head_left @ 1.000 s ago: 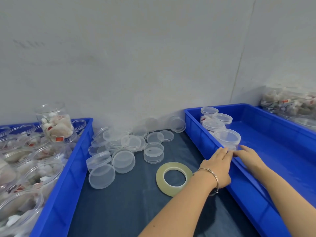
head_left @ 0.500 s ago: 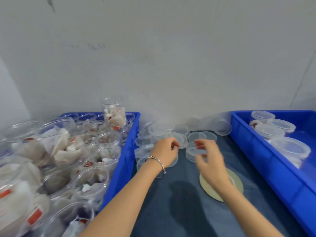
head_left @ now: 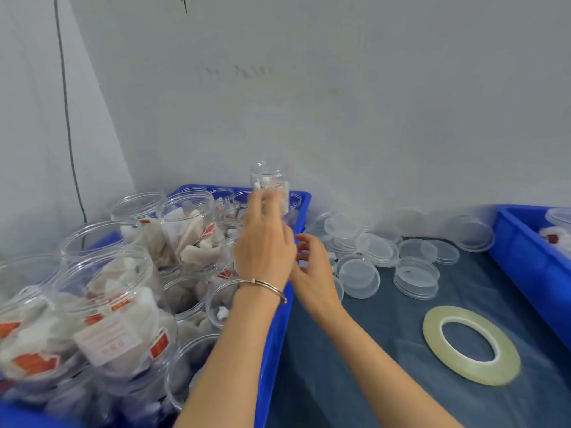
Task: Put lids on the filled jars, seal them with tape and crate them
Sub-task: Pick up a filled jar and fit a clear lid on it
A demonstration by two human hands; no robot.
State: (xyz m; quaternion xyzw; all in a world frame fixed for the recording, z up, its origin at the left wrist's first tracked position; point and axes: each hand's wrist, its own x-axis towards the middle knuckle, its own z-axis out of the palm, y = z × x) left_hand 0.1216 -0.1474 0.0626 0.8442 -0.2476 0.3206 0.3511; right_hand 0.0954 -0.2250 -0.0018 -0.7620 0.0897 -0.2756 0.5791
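Done: a few lidded jars [head_left: 556, 225] already sit in the right crate [head_left: 525, 261], only its near corner in view, so some of the run looks finished.
Left: the left crate [head_left: 279, 329] is packed with open filled jars [head_left: 129, 304], none lidded as far as can be seen; most of the work seems to lie ahead.
Step now: by my reading, picking the next jar to lid.
Target jar [head_left: 269, 183]: stands upright on top of the others at the far end of the left crate, no lid on it, white pieces and a red label inside.
Left hand [head_left: 264, 245]: raised over the left crate, fingers stretched up toward the target jar; fingertips overlap its lower part, but blur hides whether they touch it. It has hold of nothing that I can see.
Right hand [head_left: 312, 273]: just beside the left hand, over the crate's rim, fingers loosely curled, holding nothing.
Lids [head_left: 374, 251]: a loose heap on the counter [head_left: 370, 381], just right of the right hand.
Tape [head_left: 471, 344]: roll lying flat on the counter, well apart from both hands, untouched.
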